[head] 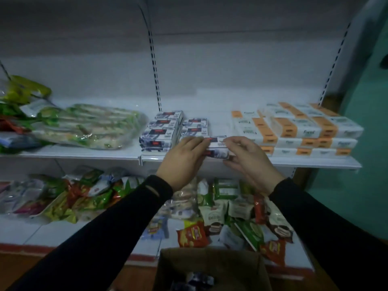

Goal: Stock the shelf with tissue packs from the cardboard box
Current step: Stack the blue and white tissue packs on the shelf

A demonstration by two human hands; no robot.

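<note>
— While both hands are gripping the small blue-and-white plastic tissue packs (217, 147) at the front edge of the white metal shelf (315, 161), which step is going on?

— Placing. The left hand (184, 158) and right hand (247, 159) are clamping the ends, fingers curled.

— What is coming next?

— Probably sliding them back beside the stocked blue packs (161, 131); orange-banded white packs (294, 127) are crowding the right side. The brown cardboard box (210, 267) is waiting below.

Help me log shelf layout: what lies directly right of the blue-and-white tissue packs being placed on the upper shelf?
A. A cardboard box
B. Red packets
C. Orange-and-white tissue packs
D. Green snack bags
C: the orange-and-white tissue packs sit stacked on the upper shelf, right of the blue-and-white tissue packs both hands hold.
</note>
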